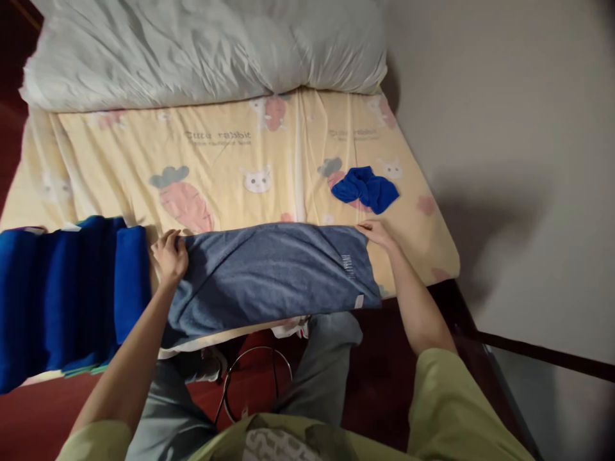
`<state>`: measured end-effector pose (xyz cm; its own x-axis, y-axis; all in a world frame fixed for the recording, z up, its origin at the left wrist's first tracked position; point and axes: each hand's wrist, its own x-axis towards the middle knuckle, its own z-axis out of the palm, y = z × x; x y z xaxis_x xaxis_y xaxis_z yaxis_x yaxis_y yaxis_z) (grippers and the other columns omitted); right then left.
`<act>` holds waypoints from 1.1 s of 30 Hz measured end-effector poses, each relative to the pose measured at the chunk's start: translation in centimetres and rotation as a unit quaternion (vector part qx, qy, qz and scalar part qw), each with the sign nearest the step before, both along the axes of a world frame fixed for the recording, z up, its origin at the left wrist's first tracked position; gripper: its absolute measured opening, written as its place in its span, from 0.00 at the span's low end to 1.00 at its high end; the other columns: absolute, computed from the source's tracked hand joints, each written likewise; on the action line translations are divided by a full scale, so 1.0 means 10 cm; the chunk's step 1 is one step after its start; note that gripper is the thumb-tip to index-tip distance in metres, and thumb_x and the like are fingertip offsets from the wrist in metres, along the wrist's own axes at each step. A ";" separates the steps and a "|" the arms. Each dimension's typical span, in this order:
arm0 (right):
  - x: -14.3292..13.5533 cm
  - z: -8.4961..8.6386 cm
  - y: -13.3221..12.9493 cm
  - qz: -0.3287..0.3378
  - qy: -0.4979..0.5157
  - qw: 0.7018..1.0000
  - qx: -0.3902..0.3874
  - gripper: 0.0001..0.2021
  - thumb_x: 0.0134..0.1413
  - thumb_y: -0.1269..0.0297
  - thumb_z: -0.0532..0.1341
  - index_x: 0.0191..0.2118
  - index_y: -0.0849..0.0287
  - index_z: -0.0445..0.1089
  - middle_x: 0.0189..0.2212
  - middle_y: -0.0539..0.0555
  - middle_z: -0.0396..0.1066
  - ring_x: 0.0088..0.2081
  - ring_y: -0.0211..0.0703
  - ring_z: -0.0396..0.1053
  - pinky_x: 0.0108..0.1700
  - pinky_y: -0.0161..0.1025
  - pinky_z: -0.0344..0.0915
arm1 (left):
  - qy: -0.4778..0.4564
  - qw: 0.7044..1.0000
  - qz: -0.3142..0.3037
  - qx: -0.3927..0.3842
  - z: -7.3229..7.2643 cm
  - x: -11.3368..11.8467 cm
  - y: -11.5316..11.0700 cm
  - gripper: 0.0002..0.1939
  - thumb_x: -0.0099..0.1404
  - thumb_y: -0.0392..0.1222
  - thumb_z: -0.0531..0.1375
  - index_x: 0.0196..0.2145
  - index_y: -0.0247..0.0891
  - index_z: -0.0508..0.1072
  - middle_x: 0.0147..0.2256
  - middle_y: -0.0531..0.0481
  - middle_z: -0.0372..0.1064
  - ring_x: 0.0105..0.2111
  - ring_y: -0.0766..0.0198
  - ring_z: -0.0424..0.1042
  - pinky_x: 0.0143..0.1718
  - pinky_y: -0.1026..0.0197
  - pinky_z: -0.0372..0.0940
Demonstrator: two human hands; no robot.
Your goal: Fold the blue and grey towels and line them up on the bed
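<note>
A grey-blue towel (273, 275) lies spread lengthwise along the near edge of the bed, with a small white label and light lettering near its right end. My left hand (170, 256) is at its far left corner, fingers curled over the edge. At the far right corner, my right hand (377, 233) pinches the towel between thumb and fingers. The towel's near edge hangs slightly at the bedside. Beyond my right hand sits a crumpled bright blue cloth (366, 189), touched by neither hand.
Several rolled or folded blue towels (60, 294) are lined up at the left. A yellow sheet (225, 179) with rabbits and carrots covers the bed. A pale grey quilt (206, 51) is heaped along the far side. The wall (519, 128) rises at the right.
</note>
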<state>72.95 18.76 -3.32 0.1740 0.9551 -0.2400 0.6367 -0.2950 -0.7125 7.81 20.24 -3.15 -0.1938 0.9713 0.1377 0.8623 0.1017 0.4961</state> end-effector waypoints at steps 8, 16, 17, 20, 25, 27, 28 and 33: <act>0.11 0.07 0.11 0.058 0.016 0.995 -0.085 0.20 0.38 0.45 0.73 0.28 0.58 0.77 0.26 0.52 0.76 0.30 0.45 0.72 0.35 0.40 0.70 | 0.086 0.963 -0.181 -0.178 0.33 -0.48 0.61 0.17 0.61 0.43 0.62 0.45 0.31 0.81 0.39 0.43 0.78 0.39 0.57 0.73 0.47 0.58 0.66; 0.15 0.00 0.36 -0.064 -0.143 0.983 0.100 0.15 0.55 0.57 0.62 0.39 0.63 0.80 0.37 0.61 0.79 0.38 0.52 0.75 0.47 0.49 0.72 | 0.063 0.992 -0.041 -0.098 0.33 -0.51 0.69 0.20 0.67 0.48 0.60 0.48 0.31 0.79 0.42 0.49 0.76 0.39 0.60 0.70 0.48 0.59 0.66; 0.12 0.00 0.38 -0.070 -0.167 0.978 0.101 0.15 0.55 0.59 0.61 0.40 0.64 0.80 0.38 0.62 0.79 0.38 0.53 0.75 0.48 0.49 0.71 | 0.059 0.994 -0.036 -0.087 0.32 -0.50 0.70 0.20 0.67 0.48 0.59 0.48 0.30 0.79 0.42 0.49 0.76 0.40 0.60 0.70 0.49 0.58 0.66; -0.02 0.01 0.43 -0.093 -0.219 0.965 0.111 0.15 0.57 0.62 0.60 0.42 0.65 0.80 0.40 0.64 0.78 0.40 0.54 0.74 0.50 0.49 0.71 | 0.044 0.998 -0.016 -0.049 0.28 -0.44 0.72 0.20 0.68 0.50 0.60 0.47 0.32 0.80 0.44 0.49 0.75 0.41 0.61 0.69 0.50 0.58 0.66; -0.25 -0.06 0.49 -0.142 -0.231 0.954 0.125 0.16 0.60 0.62 0.57 0.44 0.65 0.79 0.45 0.67 0.75 0.46 0.58 0.72 0.56 0.52 0.68 | 0.044 0.997 0.043 -0.043 0.24 -0.33 0.76 0.20 0.68 0.52 0.60 0.47 0.34 0.80 0.47 0.48 0.74 0.44 0.56 0.67 0.51 0.52 0.66; -0.34 -0.06 0.49 -0.159 -0.224 0.956 0.103 0.17 0.61 0.62 0.55 0.45 0.65 0.79 0.46 0.68 0.73 0.49 0.60 0.71 0.58 0.54 0.67 | 0.051 0.995 0.053 -0.071 0.23 -0.28 0.76 0.21 0.69 0.53 0.58 0.48 0.34 0.79 0.48 0.47 0.73 0.45 0.53 0.68 0.52 0.47 0.65; -0.41 -0.05 0.48 -0.164 -0.221 0.957 0.093 0.18 0.62 0.63 0.54 0.47 0.66 0.78 0.48 0.69 0.72 0.50 0.61 0.71 0.59 0.55 0.66 | 0.056 0.994 0.050 -0.078 0.24 -0.25 0.75 0.21 0.70 0.52 0.57 0.48 0.34 0.79 0.49 0.46 0.73 0.45 0.52 0.68 0.53 0.45 0.64; -0.97 0.07 0.23 -0.108 -0.264 0.947 0.148 0.28 0.68 0.62 0.48 0.69 0.65 0.58 0.66 0.69 0.57 0.64 0.64 0.60 0.65 0.60 0.57 | 0.096 0.995 -0.031 0.015 0.26 0.09 0.40 0.25 0.72 0.44 0.49 0.62 0.34 0.70 0.63 0.38 0.61 0.61 0.44 0.60 0.63 0.41 0.53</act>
<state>63.25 21.02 -2.60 0.3935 0.8959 0.2063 0.8747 -0.2959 -0.3839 8.73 24.25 -0.57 -0.1001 0.9755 0.1958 0.9457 0.0321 0.3234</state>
